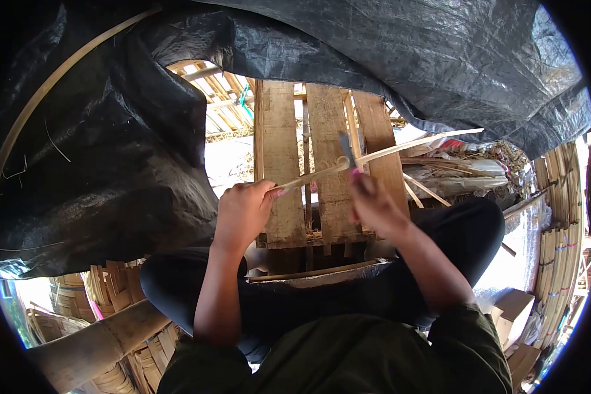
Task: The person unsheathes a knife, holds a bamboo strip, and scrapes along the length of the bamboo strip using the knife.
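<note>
Strip, pale narrow bamboo [387, 152], slants above brown wooden-plank surface [279, 141], overshooting right edge. Left hand [243, 213]: fingers gripping near end. Right hand [377, 209]: fingers gripping dark-bladed knife [346, 148], mid-strip. Open room off left edge; black plastic tarpaulin [433, 59] above far edge.

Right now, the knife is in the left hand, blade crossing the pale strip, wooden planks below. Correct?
Not quite: the head view shows the knife in the right hand. The rest stands: its blade crosses the pale strip, with the wooden planks below.
</note>
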The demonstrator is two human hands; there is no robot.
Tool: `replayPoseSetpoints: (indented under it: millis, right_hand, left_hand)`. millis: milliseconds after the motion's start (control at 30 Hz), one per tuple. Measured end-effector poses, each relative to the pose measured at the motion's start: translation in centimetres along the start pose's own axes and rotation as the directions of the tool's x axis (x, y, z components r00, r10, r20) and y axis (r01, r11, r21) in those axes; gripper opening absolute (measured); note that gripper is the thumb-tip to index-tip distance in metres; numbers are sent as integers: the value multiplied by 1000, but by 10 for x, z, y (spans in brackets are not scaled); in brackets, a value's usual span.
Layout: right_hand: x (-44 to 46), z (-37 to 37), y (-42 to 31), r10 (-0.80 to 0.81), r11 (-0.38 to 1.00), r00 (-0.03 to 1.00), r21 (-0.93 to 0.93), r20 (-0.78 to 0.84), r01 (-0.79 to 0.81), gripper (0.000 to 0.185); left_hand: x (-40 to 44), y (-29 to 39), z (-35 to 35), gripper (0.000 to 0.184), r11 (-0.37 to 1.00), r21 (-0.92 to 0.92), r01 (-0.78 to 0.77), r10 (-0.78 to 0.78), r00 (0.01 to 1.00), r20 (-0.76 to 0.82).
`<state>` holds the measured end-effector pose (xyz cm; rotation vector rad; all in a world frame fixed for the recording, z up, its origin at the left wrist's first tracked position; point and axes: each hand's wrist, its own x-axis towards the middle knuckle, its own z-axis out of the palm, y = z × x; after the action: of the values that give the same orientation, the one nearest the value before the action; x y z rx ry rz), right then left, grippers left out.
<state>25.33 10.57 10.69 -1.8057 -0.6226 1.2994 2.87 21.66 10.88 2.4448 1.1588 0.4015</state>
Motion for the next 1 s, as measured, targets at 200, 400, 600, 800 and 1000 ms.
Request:
replayPoseSetpoints:
  millis: [200,400,600,800,1000]
  right_hand:
    - [15,-10,11,141,952,975,293,-171,-86,39]
    - [-6,13,-7,88,991,990,94,109,-98,40]
    - [9,18,11,18,999,992,48,-121,-12,34]
    - [8,5,-1,144,959,989,244,25,-146,31]
    - [-9,36,0,-28,999,962,23,270,22,26]
  left_hand:
    - [1,-1,1,21,996,-86,26,-24,999,27]
    - [1,-6,10,23,998,-59,-4,3,1000,-13]
    - [4,3,6,21,1000,4,11,-11,1000,20]
    - [4,-5,7,21,999,-37,7,-7,1000,-1]
    - [4,2,12,19,999,8,-47,47,997,-57]
